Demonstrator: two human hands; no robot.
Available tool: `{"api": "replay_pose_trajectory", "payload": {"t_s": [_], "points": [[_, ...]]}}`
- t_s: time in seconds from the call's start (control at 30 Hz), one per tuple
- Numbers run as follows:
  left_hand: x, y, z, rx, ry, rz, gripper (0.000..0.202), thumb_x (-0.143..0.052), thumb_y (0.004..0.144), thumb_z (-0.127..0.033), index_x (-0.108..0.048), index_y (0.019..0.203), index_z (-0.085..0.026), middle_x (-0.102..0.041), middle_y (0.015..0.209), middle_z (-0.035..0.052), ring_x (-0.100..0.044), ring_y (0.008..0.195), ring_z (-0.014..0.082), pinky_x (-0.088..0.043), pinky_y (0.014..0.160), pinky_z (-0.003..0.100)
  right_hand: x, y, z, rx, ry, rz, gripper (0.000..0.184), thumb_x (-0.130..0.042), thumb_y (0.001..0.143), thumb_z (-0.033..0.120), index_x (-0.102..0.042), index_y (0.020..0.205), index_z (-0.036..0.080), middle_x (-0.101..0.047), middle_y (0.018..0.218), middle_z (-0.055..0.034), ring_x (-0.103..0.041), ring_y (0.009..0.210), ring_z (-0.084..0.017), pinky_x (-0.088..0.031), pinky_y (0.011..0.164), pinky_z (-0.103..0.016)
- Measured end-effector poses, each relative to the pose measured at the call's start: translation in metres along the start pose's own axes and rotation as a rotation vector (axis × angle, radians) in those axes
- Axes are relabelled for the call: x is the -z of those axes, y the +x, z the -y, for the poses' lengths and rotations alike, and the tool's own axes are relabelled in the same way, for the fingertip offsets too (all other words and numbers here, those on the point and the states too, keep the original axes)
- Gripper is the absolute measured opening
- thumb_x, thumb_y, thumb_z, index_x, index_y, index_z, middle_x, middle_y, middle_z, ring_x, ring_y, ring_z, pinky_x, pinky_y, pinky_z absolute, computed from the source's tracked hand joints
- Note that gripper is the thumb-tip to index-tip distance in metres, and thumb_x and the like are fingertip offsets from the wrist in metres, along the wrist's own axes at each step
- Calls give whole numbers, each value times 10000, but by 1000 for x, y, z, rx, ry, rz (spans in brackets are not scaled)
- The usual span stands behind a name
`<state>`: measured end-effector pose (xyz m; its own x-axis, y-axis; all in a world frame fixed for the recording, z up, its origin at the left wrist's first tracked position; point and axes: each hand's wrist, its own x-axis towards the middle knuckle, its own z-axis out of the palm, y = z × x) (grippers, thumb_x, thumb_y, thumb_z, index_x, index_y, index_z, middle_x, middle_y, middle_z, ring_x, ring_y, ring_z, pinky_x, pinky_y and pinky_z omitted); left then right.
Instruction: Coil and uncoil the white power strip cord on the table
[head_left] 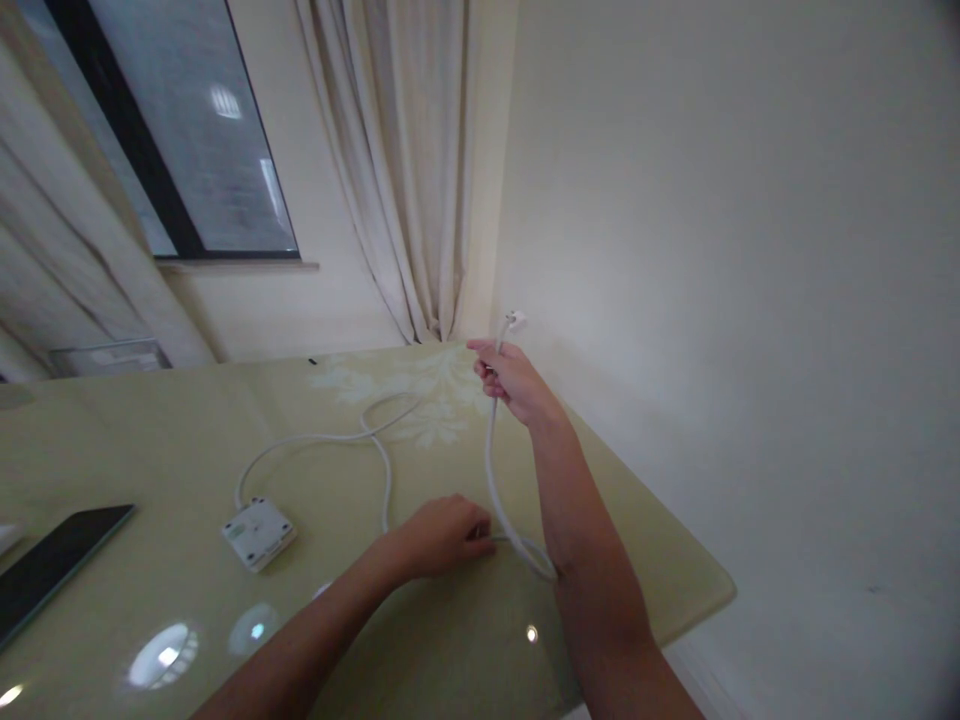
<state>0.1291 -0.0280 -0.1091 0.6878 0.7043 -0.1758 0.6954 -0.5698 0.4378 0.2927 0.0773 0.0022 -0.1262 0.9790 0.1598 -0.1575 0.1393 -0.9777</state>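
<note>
A white power cord (491, 465) runs in loops over the table and ends in a white plug (515, 319). Just below that plug, my right hand (511, 378) is closed around the cord, holding it raised near the wall. My left hand (450, 535) is low over the table with curled fingers, gripping another stretch of the same cord. Between the hands the cord hangs down and bends beside my right forearm. Its other end joins a square white power strip (259, 533), which lies on the table to the left with small dark spots on its upper face.
The pale green glossy table (630, 520) meets a bare wall (712, 300) on the right. A dark flat tablet-like object (60, 560) lies at the left. Curtains (405, 150) and a window (195, 120) stand behind. A small black item (312, 361) sits near the back edge.
</note>
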Motion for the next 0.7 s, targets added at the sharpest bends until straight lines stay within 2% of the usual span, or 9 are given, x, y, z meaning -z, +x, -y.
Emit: {"api": "replay_pose_trajectory", "payload": {"t_s": [0.07, 0.13, 0.27, 0.37, 0.5, 0.6, 0.7], "points": [[-12, 8, 5, 40, 18, -91, 226, -622, 976, -412, -726, 874, -239, -793, 953, 85, -723, 876, 258, -462, 728, 326, -7, -1, -8, 12, -265, -28, 229, -691, 980, 319, -649, 1133, 153, -557, 611, 83, -413, 472, -79, -286, 454, -207], [-19, 12, 10, 75, 12, -141, 212, -585, 1002, -401, -718, 955, -243, -800, 1027, 103, -734, 933, 275, -470, 764, 338, -13, -5, -11, 47, -464, 16, 256, -703, 978, 304, -653, 1177, 151, -579, 605, 74, -461, 492, -96, -320, 481, -221], [-24, 16, 26, 138, -8, -278, 248, -490, 1060, -383, -688, 1070, -234, -792, 1099, 119, -730, 978, 279, -475, 813, 358, -28, -21, -4, 145, -566, 270, 295, -630, 1037, 361, -670, 1245, 155, -605, 636, 61, -480, 521, -111, -364, 540, -244], [-23, 17, 39, 190, -35, -388, 285, -446, 1081, -386, -675, 1084, -217, -774, 1053, 118, -712, 953, 269, -475, 825, 365, -38, -32, 8, 253, -627, 350, 272, -558, 1079, 328, -675, 1263, 165, -604, 681, 59, -523, 602, -121, -397, 630, -249], [-20, 19, 49, 214, -59, -479, 258, -477, 1061, -356, -681, 1032, -199, -739, 1009, 121, -684, 977, 272, -482, 870, 380, -38, -29, 15, 472, -805, 206, 221, -536, 1107, 297, -734, 1083, 199, -675, 810, 17, -598, 766, -140, -379, 740, -261], [-20, 19, 51, 174, -73, -489, 225, -503, 1041, -323, -685, 1018, -193, -721, 1030, 120, -673, 987, 262, -485, 892, 380, -27, -17, 6, 501, -900, 67, 262, -540, 1119, 386, -736, 1069, 220, -713, 844, 8, -619, 779, -155, -351, 732, -263], [-22, 18, 50, 107, -83, -451, 224, -521, 1032, -334, -696, 999, -199, -724, 1021, 109, -673, 916, 238, -487, 829, 357, -14, -3, -11, 494, -984, -11, 272, -546, 1114, 442, -726, 1093, 240, -737, 878, -1, -637, 805, -176, -350, 729, -262]]}}
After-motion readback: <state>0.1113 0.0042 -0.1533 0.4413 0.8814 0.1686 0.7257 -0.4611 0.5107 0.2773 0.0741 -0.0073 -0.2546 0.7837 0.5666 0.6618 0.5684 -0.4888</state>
